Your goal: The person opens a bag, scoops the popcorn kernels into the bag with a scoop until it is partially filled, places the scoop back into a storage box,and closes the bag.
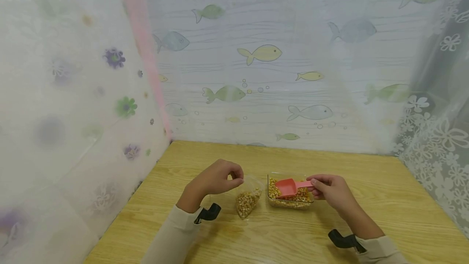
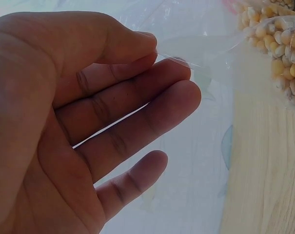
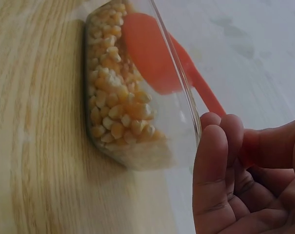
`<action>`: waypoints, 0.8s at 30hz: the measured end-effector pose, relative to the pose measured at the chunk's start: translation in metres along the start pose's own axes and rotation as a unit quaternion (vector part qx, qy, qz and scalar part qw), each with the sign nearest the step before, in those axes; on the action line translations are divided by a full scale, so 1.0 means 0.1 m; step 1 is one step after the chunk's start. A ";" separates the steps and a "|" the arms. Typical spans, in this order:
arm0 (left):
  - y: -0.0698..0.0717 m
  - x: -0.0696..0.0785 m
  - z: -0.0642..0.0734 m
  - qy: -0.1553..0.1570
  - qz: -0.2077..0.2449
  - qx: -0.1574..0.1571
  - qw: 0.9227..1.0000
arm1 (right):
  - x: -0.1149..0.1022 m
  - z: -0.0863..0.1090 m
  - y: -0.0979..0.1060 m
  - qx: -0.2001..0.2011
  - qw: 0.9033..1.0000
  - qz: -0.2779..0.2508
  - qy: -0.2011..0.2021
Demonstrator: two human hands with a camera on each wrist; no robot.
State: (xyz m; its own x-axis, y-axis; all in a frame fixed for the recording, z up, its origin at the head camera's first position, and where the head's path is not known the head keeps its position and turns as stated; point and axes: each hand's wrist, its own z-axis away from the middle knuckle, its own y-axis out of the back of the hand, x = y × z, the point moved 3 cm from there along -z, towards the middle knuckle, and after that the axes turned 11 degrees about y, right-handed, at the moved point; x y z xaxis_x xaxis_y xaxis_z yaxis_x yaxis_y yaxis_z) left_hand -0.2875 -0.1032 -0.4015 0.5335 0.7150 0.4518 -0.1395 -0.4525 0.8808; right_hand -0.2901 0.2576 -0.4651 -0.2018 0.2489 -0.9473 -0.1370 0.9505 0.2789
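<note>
My left hand [image 1: 219, 177] pinches the rim of a clear plastic bag [image 1: 253, 183] between thumb and index finger, while its other fingers stay loosely bent. Corn kernels [image 1: 246, 203] fill the lower part of the bag, which touches the table. With thumb and fingers, my right hand [image 1: 331, 192] grips the handle of a pink-red scoop [image 1: 287, 188]. The scoop's bowl lies inside a clear glass container [image 1: 291, 203], at the corn kernels [image 3: 119, 114] in it. In the right wrist view the bowl shows through the container's wall; whether it carries kernels is hard to see.
The bag and the container stand side by side on a wood-grain table [image 1: 249, 243]. Behind the table hangs a translucent curtain with fish prints [image 1: 264, 53], and flower-printed sheets [image 1: 73, 113] close off the sides. A dark wrist mount [image 1: 210, 212] sits on each sleeve.
</note>
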 end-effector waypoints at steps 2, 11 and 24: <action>0.00 0.00 0.00 0.000 0.000 0.000 1.000 | 0.01 0.00 -0.02 -0.002 1.000 -0.002 0.000; -0.01 -0.01 0.00 -0.007 0.001 -0.001 1.000 | 0.04 -0.01 -0.03 -0.002 0.999 -0.036 -0.004; -0.01 -0.01 0.00 -0.003 0.002 0.001 1.000 | 0.04 0.02 -0.11 0.024 0.998 -0.055 -0.010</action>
State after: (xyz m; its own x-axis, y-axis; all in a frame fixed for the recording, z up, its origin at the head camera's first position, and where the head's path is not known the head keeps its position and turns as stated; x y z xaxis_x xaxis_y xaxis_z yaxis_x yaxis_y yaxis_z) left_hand -0.2881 -0.1037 -0.4026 0.5385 0.7097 0.4543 -0.1405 -0.4560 0.8788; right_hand -0.2871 0.2484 -0.4726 -0.1694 0.1462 -0.9746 -0.1097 0.9800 0.1661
